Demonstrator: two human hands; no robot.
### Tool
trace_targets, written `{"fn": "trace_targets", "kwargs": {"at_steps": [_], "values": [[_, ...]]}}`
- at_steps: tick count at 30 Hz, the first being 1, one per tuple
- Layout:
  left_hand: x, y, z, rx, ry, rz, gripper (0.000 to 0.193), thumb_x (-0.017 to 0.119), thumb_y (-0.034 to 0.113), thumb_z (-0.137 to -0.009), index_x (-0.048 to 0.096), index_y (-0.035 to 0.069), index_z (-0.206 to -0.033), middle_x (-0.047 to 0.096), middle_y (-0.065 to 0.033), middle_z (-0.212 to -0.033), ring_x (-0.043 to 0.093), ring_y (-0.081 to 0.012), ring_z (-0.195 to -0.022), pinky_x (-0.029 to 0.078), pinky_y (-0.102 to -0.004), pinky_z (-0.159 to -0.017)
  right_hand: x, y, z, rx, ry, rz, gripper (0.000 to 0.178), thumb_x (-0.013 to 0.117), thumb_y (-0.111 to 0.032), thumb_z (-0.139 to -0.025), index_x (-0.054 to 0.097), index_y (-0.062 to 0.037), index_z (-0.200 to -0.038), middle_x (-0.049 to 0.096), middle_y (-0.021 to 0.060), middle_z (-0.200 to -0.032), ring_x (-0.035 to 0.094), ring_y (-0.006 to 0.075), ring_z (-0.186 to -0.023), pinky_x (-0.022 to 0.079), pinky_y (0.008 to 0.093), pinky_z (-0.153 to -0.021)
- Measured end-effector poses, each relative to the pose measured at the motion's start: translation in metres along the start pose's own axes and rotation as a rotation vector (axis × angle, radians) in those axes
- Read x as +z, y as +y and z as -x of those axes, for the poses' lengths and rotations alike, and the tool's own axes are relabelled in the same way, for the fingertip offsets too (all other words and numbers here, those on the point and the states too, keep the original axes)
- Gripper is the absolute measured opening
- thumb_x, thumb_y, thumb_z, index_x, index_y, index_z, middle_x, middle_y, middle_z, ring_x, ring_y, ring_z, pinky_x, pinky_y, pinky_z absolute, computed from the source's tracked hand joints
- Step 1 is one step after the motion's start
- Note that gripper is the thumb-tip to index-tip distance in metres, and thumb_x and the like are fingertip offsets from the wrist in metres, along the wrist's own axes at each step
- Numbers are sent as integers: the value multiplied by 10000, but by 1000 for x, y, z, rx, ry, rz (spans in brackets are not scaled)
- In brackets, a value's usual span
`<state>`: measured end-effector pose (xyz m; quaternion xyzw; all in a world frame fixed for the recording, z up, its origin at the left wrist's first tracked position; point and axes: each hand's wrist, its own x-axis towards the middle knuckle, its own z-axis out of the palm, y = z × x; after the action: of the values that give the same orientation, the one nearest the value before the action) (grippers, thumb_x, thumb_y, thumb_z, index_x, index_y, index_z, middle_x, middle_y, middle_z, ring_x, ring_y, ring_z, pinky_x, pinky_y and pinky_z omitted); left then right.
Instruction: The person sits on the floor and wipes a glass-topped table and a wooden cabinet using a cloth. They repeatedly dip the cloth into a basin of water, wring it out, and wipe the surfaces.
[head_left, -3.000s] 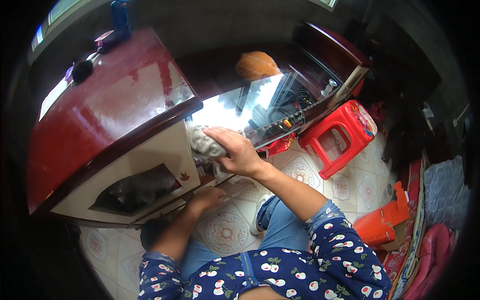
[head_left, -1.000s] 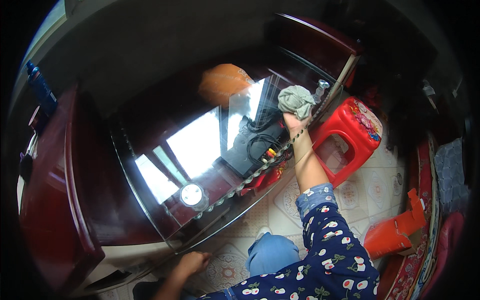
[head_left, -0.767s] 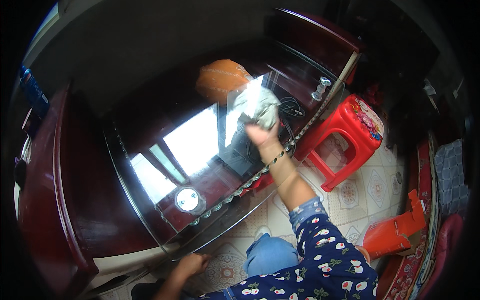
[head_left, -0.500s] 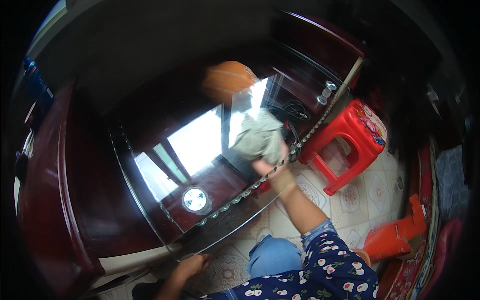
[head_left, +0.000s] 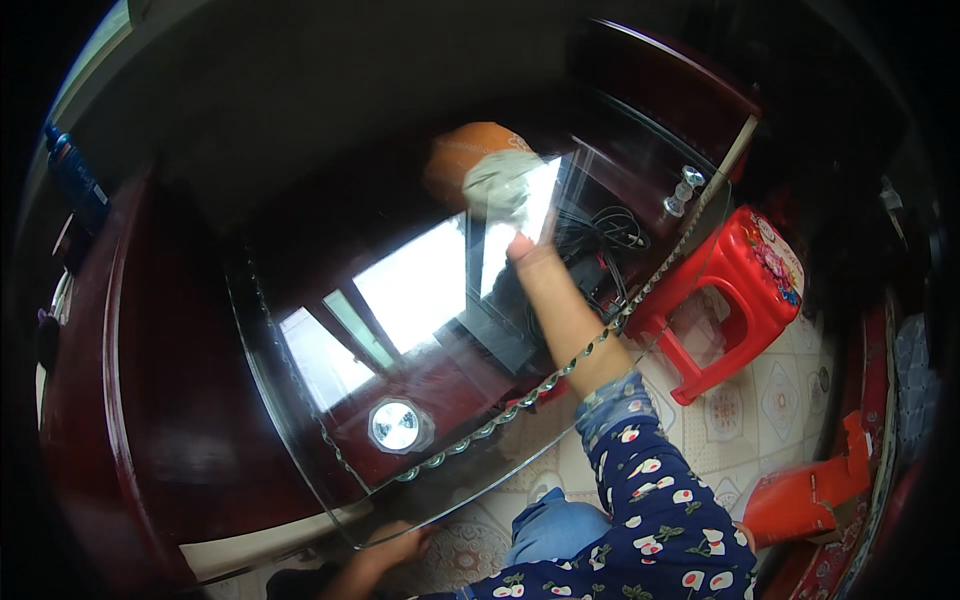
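Observation:
My right arm stretches across a glass table top [head_left: 480, 455] with a bevelled, scalloped edge. A grey-green cloth [head_left: 497, 183] lies bunched under my right hand [head_left: 522, 243], pressed to the glass toward its far side. The cloth covers most of the fingers, and a thumb shows at its near side. Low in the picture, my left hand [head_left: 400, 545] is beside the near corner of the glass. It is blurred, and I cannot tell whether its fingers touch the edge.
Through the glass show an orange object [head_left: 460, 150], coiled black cables [head_left: 615, 230] and round clear supports [head_left: 398, 427]. A red plastic stool [head_left: 735, 310] stands to the right. Dark red wooden furniture [head_left: 75, 380] bearing a blue bottle [head_left: 75, 170] is at left. An orange-red box [head_left: 800, 505] sits lower right.
My right hand has pushed the cloth farther away across the glass, up to the orange object's reflection or outline. My left hand has moved slightly down and stays near the corner.

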<state>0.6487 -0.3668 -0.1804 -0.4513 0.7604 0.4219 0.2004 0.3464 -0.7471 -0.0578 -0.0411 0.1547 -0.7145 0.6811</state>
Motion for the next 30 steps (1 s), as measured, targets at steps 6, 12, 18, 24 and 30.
{"fn": "trace_targets", "kwargs": {"at_steps": [6,12,18,24,30], "values": [[7,-12,-14,108,33,-9,406,538,229,-846,568,144,-1243,655,-169,-1032,637,-348,-889,516,-444,-785,-68,-11,65,392,-478,-334,477,390,-380,-931,487,-63,-1276,532,134,-1269,491,312,-1190,379,483,-1028],[-4,3,-4,82,22,-24,399,532,249,-851,575,151,-1235,653,-162,-1051,639,-345,-896,518,-439,-783,-50,-124,41,-302,-211,-51,498,400,-387,-908,505,-41,-1250,537,156,-1247,518,282,-1153,411,458,-1006],[-9,9,-12,91,-30,-36,399,529,260,-855,573,147,-1235,652,-158,-1054,638,-348,-900,514,-441,-795,-38,-59,10,-31,-291,-98,501,449,-436,-892,505,-76,-1235,545,111,-1215,518,283,-1110,444,433,-948],[4,-9,-12,61,-40,-16,418,532,244,-860,549,143,-1265,644,-157,-1088,629,-342,-946,505,-427,-825,-51,9,132,316,-85,7,437,456,-435,-937,543,-105,-1210,589,76,-1175,565,248,-1069,430,425,-963],[-6,2,-1,16,-53,-21,415,522,241,-870,543,142,-1272,637,-145,-1115,627,-335,-959,501,-421,-846,-86,-99,148,-252,-252,202,452,408,-318,-943,442,-77,-1324,444,100,-1376,431,285,-1264,336,480,-1071]]}}
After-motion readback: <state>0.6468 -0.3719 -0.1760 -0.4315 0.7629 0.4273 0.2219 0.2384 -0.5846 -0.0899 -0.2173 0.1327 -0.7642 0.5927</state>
